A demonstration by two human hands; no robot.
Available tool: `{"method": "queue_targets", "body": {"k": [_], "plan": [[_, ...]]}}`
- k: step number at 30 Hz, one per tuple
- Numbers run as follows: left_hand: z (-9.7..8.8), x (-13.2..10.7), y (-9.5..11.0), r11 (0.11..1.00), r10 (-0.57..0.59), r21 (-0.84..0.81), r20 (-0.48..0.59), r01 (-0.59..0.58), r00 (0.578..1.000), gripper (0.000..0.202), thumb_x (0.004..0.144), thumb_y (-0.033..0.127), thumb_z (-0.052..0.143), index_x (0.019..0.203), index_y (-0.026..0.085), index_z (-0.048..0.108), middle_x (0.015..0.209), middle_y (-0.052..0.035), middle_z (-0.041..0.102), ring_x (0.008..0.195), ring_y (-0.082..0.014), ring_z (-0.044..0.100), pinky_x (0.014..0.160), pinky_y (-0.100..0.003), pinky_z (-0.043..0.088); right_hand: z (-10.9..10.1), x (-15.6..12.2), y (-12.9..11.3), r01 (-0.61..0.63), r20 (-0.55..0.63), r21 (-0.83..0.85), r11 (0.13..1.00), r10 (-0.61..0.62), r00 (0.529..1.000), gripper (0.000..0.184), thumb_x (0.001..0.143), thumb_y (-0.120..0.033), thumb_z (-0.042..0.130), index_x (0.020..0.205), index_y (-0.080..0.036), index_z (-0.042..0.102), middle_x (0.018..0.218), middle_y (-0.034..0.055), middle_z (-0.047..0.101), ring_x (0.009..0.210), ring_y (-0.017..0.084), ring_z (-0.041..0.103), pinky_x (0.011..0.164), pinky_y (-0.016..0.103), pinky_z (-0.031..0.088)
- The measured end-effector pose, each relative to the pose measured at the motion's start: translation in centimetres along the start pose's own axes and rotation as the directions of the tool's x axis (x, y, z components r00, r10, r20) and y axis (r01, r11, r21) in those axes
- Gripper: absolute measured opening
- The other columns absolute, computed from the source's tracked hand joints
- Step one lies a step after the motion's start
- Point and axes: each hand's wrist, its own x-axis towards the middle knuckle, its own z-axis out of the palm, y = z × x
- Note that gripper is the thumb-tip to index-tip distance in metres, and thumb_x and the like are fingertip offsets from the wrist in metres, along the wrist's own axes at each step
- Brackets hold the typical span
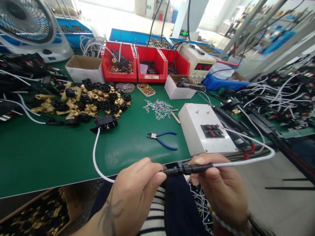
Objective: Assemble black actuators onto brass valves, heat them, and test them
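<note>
Between my hands, just off the table's front edge, two black cable connectors meet end to end. My left hand (137, 188) is closed on the left connector (170, 171), whose white cable (96, 157) runs to a small black device (106, 123) on the table. With thumb and fingers, my right hand (221, 190) pinches the right connector (200, 168). From there a white cable (256, 161) loops back to the terminals on a white metal test box (197, 127). Blue-handled cutting pliers (163, 140) lie on the green table (133, 147).
Brass fittings with black caps (91, 101) are piled at left. Wire clips (158, 108) lie mid-table. Behind stand red bins (119, 75), a white carton (179, 91), a power supply (197, 60) and a fan (36, 29). Tangled white cables (280, 91) fill the right.
</note>
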Motion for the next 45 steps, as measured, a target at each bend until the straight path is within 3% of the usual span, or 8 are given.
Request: {"method": "queue_targets", "body": {"k": [14, 20, 23, 26, 28, 33, 37, 45], "plan": [[-0.3, 0.3, 0.0, 0.997, -0.080, 0.023, 0.157, 0.077, 0.984, 0.044, 0.103, 0.031, 0.024, 0.066, 0.022, 0.045, 0.060, 0.0040, 0.054, 0.054, -0.0113, 0.053, 0.051, -0.024, 0.041, -0.3, 0.6, 0.4, -0.023, 0.084, -0.058, 0.998, 0.028, 0.996, 0.014, 0.094, -0.033, 0.062, 0.101, -0.023, 0.070, 0.074, 0.0000, 0.065, 0.060, 0.010, 0.062, 0.057, 0.019, 0.052], [0.0, 0.3, -1.3, 0.989, -0.121, 0.124, 0.358, 0.081, 0.926, 0.036, 0.102, 0.034, 0.035, 0.076, 0.021, 0.056, 0.075, 0.0019, 0.060, 0.066, -0.0135, 0.058, 0.060, -0.025, 0.046, -2.2, -0.4, 2.4, -0.259, 0.276, -0.371, 0.892, 0.372, 0.886, 0.038, 0.100, -0.040, 0.047, 0.084, -0.017, 0.072, 0.062, 0.0030, 0.067, 0.053, 0.014, 0.063, 0.055, 0.022, 0.052], [-1.9, 1.3, -4.2, 0.968, -0.128, 0.217, -0.006, 0.127, 0.992, 0.030, 0.100, 0.039, 0.040, 0.101, 0.019, 0.062, 0.100, -0.0056, 0.063, 0.094, -0.0192, 0.061, 0.085, -0.031, 0.050, -3.9, -1.5, 2.9, -0.165, 0.450, -0.622, 0.765, 0.522, 0.725, 0.036, 0.096, -0.040, 0.052, 0.078, -0.018, 0.075, 0.068, 0.0056, 0.073, 0.059, 0.018, 0.068, 0.054, 0.023, 0.053], [-4.6, 2.8, -8.6, 0.847, -0.140, 0.388, -0.495, 0.363, 0.858, 0.046, 0.097, 0.044, 0.041, 0.118, 0.007, 0.059, 0.120, -0.0195, 0.058, 0.116, -0.0306, 0.052, 0.103, -0.043, 0.042, -5.0, -1.7, 1.3, -0.032, 0.584, -0.667, 0.744, 0.549, 0.599, 0.020, 0.086, -0.036, 0.068, 0.098, -0.023, 0.077, 0.081, 0.0053, 0.076, 0.067, 0.021, 0.072, 0.058, 0.024, 0.056], [-5.7, 3.7, -11.6, 0.752, -0.244, 0.405, -0.563, 0.521, 0.790, 0.054, 0.096, 0.045, 0.040, 0.125, 0.002, 0.056, 0.126, -0.0247, 0.055, 0.122, -0.0369, 0.049, 0.107, -0.049, 0.038, -5.3, -0.5, -0.5, 0.004, 0.597, -0.631, 0.776, 0.482, 0.641, 0.020, 0.088, -0.037, 0.066, 0.101, -0.025, 0.076, 0.081, 0.0037, 0.076, 0.068, 0.019, 0.072, 0.061, 0.024, 0.057], [-4.5, 4.4, -14.4, 0.796, -0.364, 0.373, -0.334, 0.476, 0.870, 0.050, 0.095, 0.045, 0.044, 0.128, 0.009, 0.055, 0.118, -0.0172, 0.064, 0.113, -0.0334, 0.057, 0.103, -0.048, 0.043, -6.6, 7.2, -3.0, 0.023, 0.082, -0.783, 0.622, 0.066, 0.994, 0.028, 0.087, -0.045, 0.058, 0.085, -0.022, 0.074, 0.086, 0.0058, 0.074, 0.076, 0.019, 0.069, 0.070, 0.029, 0.054], [-2.1, 3.2, -12.2, 0.910, -0.258, 0.228, -0.338, 0.345, 0.905, 0.045, 0.084, 0.035, 0.067, 0.123, 0.015, 0.054, 0.117, -0.0105, 0.063, 0.109, -0.0265, 0.061, 0.100, -0.041, 0.048, -8.4, 14.3, -1.2, -0.182, -0.268, -0.850, 0.494, -0.108, 0.957, 0.023, 0.082, -0.031, 0.060, 0.094, -0.016, 0.071, 0.092, 0.0091, 0.072, 0.083, 0.022, 0.064, 0.081, 0.036, 0.048], [-1.3, 1.4, -6.1, 0.998, -0.018, -0.064, -0.277, 0.000, 0.961, 0.071, 0.085, 0.037, 0.070, 0.145, 0.029, 0.033, 0.131, -0.0063, 0.055, 0.121, -0.0212, 0.054, 0.107, -0.038, 0.045, -8.9, 17.5, 1.2, -0.268, -0.246, -0.850, 0.453, 0.109, 0.963, 0.016, 0.086, -0.011, 0.062, 0.074, -0.014, 0.072, 0.080, 0.0050, 0.073, 0.082, 0.017, 0.063, 0.086, 0.030, 0.042]]}}
